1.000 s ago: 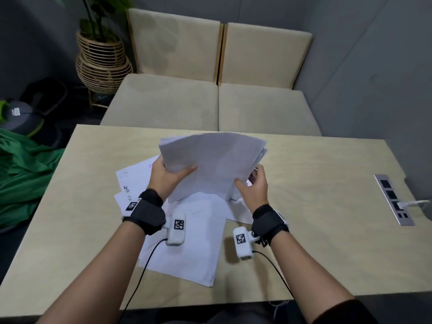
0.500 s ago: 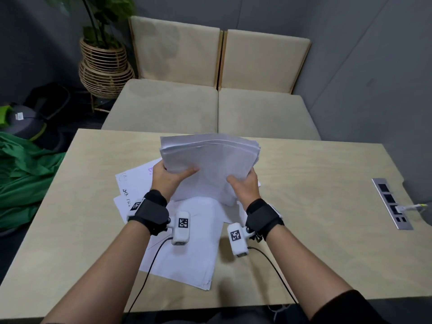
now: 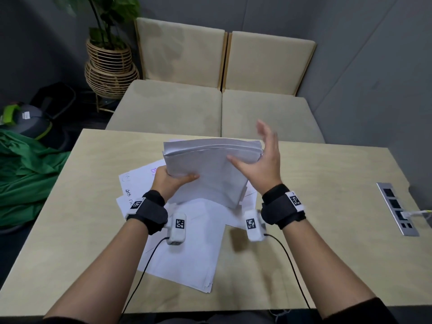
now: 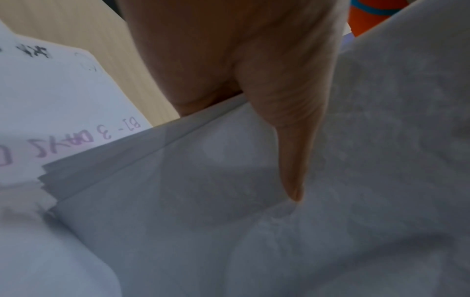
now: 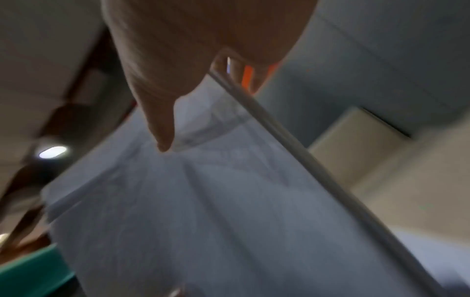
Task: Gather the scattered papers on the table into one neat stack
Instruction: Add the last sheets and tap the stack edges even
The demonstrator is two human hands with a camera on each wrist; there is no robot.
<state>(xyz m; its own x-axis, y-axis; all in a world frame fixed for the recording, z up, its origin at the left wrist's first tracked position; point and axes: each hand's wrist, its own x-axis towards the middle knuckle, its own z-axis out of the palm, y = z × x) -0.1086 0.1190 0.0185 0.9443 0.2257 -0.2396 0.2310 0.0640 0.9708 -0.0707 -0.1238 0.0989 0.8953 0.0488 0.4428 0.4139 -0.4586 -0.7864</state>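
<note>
**Head view: left hand carries the sheaf, right hand flat beside it**

The left hand [image 3: 169, 181] grasps the paper stack [image 3: 210, 169] at its left edge, thumb on top, above the table [image 3: 327, 206]. The right hand [image 3: 261, 160] is released, fingers straight, palm against the stack's right edge. Loose sheets [image 3: 187, 249] lie underneath.

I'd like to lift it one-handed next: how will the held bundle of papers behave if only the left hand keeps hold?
Probably floppy: the bundle of papers already curves beyond the left hand. Its sheet edges look stepped in the left wrist view, so sheets may slide apart. The open right hand likely helps steady it.
</note>
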